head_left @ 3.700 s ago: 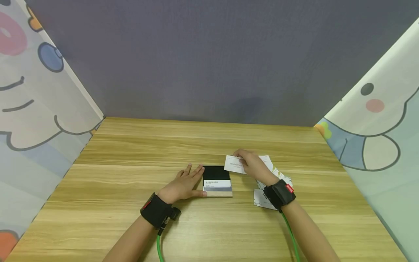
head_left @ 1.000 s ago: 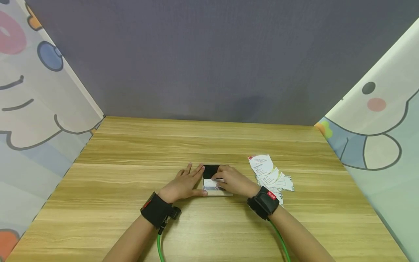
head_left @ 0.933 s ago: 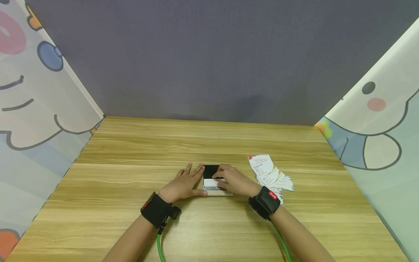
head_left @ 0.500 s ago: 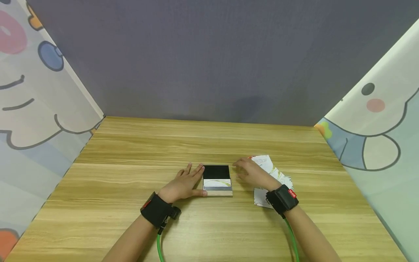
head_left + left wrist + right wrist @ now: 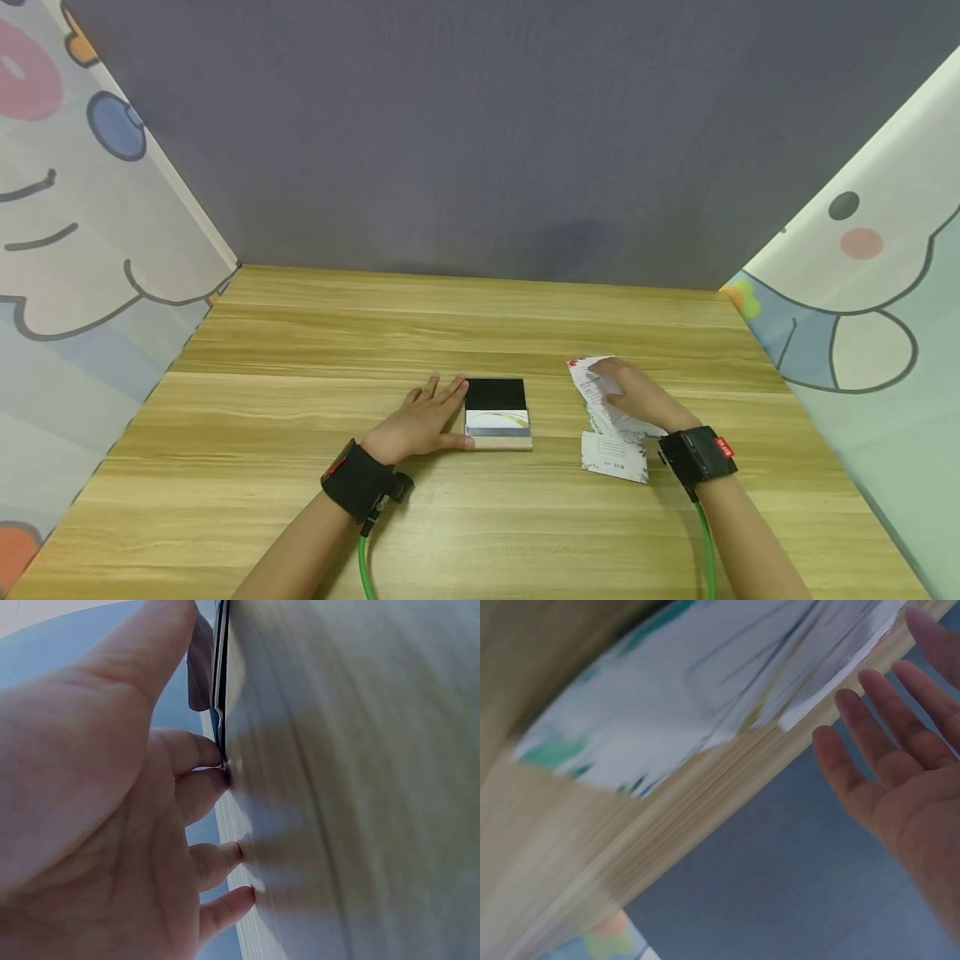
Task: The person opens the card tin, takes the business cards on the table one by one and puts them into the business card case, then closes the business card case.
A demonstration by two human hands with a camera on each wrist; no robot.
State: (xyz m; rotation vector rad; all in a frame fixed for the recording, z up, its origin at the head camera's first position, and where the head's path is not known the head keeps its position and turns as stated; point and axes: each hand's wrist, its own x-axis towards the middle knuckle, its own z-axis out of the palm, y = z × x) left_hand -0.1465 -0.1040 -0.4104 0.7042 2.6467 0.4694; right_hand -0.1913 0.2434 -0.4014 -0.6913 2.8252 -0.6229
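Observation:
A small flat business card case [image 5: 495,393] lies on the table, black in its upper part with a pale strip along the near edge. In it lies a white card [image 5: 491,419] with a gold curve. My left hand [image 5: 412,427] rests at the left side of the case, its fingers spread and fairly straight; the left wrist view shows fingertips [image 5: 201,787] down at the tabletop by the case's thin edge. Over a fanned pile of business cards [image 5: 611,417] is my right hand [image 5: 637,393]. Its fingers [image 5: 889,712] look extended in the right wrist view, with no card gripped.
One card with a leafy border [image 5: 615,457] lies at the near end of the pile. The wooden table [image 5: 337,333] meets a grey partition [image 5: 480,150] behind. Cartoon-printed panels stand at both sides. Green cables [image 5: 708,542] trail from both wristbands.
My right hand first brings a white card to the case and places it inside. It then lets go and moves right, over the pile. My left hand stays in place.

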